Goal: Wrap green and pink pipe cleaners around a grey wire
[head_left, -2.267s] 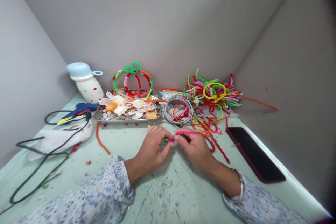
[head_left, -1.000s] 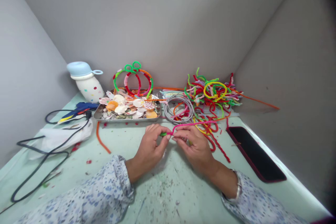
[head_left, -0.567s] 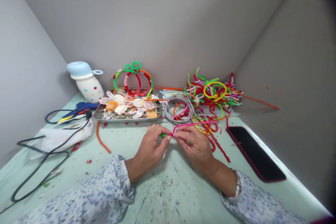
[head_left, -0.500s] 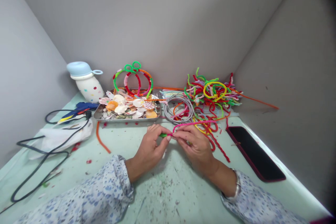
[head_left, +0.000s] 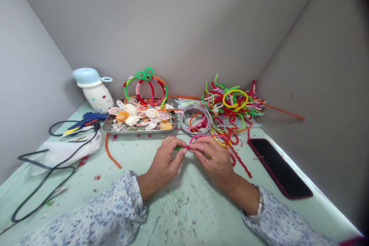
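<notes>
Over the middle of the table, my left hand (head_left: 166,165) pinches a short green pipe cleaner (head_left: 178,148) between thumb and fingers. Fingertip to fingertip with it, my right hand (head_left: 215,161) grips a pink pipe cleaner (head_left: 198,137) where it meets the green one. From that joint the pink length rises and curves to the right, partly hidden behind my right fingers. A coil of grey wire (head_left: 184,117) lies just beyond my hands. Behind it to the right sits a tangled heap of coloured pipe cleaners (head_left: 225,107).
Seashells (head_left: 132,109) fill a metal tray (head_left: 138,132), with pipe-cleaner hoops (head_left: 165,88) standing at its back. On the left are a white bottle (head_left: 96,96), a blue glue gun (head_left: 90,118), its black cord (head_left: 54,168) and a plastic bag (head_left: 69,152). A phone (head_left: 279,169) lies at right.
The pink pipe cleaner's free end has swung, so less of it sticks out to the right above my right hand. Both hands hold nearly the same place.
</notes>
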Demonstrator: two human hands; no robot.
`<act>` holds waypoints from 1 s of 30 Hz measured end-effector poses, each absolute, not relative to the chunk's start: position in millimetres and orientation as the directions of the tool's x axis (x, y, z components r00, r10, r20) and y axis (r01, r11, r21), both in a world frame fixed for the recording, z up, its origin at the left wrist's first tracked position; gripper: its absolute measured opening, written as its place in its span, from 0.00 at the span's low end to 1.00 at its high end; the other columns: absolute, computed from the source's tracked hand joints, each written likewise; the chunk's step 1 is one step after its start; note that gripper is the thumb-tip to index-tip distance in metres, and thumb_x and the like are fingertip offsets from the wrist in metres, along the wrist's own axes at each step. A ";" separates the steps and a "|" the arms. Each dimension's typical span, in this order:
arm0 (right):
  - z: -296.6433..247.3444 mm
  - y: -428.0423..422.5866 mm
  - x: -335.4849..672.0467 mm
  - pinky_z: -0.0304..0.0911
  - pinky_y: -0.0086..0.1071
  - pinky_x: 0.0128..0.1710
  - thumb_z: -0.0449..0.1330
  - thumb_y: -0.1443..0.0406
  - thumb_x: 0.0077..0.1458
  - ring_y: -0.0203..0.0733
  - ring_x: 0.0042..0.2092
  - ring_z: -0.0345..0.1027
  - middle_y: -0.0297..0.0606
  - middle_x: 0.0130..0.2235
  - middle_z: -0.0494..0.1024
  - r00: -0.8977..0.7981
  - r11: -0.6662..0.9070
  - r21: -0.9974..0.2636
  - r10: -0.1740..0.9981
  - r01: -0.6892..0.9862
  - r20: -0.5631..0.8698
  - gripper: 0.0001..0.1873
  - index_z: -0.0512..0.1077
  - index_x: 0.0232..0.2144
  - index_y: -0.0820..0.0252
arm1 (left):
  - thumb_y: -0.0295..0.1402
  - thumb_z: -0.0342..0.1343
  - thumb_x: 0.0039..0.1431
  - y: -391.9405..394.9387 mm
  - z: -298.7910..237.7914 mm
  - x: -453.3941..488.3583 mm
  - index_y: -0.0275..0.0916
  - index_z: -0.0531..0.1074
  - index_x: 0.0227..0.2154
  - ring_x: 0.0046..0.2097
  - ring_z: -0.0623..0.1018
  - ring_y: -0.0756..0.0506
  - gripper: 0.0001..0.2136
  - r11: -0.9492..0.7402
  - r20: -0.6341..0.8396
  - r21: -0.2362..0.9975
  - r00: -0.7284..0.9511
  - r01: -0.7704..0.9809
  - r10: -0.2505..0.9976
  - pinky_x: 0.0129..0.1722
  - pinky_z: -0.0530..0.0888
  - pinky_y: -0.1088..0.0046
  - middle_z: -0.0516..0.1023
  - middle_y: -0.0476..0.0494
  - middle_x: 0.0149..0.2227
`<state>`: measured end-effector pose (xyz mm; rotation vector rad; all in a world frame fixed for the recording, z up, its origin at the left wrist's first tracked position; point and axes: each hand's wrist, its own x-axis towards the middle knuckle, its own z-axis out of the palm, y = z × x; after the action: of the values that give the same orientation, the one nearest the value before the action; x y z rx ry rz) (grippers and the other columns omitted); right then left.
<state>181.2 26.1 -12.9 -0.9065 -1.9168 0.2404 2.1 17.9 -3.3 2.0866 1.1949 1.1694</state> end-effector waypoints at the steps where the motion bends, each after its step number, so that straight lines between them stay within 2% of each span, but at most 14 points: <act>1: -12.8 26.2 181.3 0.70 0.33 0.39 0.59 0.68 0.57 0.40 0.40 0.72 0.38 0.36 0.77 -0.259 0.706 -0.510 0.678 0.492 0.689 0.08 0.77 0.37 0.53 | 0.32 0.50 0.62 18.0 -3.3 2.1 0.39 0.70 0.36 0.39 0.72 0.45 0.05 -0.515 0.444 0.722 0.260 0.462 0.857 0.41 0.68 0.68 0.73 0.45 0.34; 13: -14.6 26.7 183.2 0.71 0.36 0.41 0.58 0.68 0.58 0.41 0.40 0.73 0.38 0.37 0.78 -0.270 0.712 -0.501 0.671 0.492 0.690 0.09 0.76 0.39 0.53 | 0.33 0.50 0.62 17.4 -3.3 1.7 0.39 0.71 0.36 0.39 0.72 0.45 0.06 -0.499 0.420 0.738 0.271 0.454 0.866 0.41 0.68 0.67 0.73 0.45 0.34; 30: -14.6 26.5 181.2 0.68 0.35 0.41 0.59 0.67 0.58 0.41 0.41 0.71 0.38 0.38 0.75 -0.257 0.643 -0.605 0.755 0.470 0.603 0.05 0.74 0.37 0.54 | 0.32 0.50 0.63 17.7 -5.5 2.2 0.39 0.71 0.35 0.39 0.71 0.45 0.06 -0.531 0.454 0.705 0.276 0.471 0.847 0.42 0.67 0.66 0.73 0.45 0.34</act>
<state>181.2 26.5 -14.6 -0.9669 -1.9106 0.3764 2.2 17.7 -5.5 2.1170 1.1860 1.1628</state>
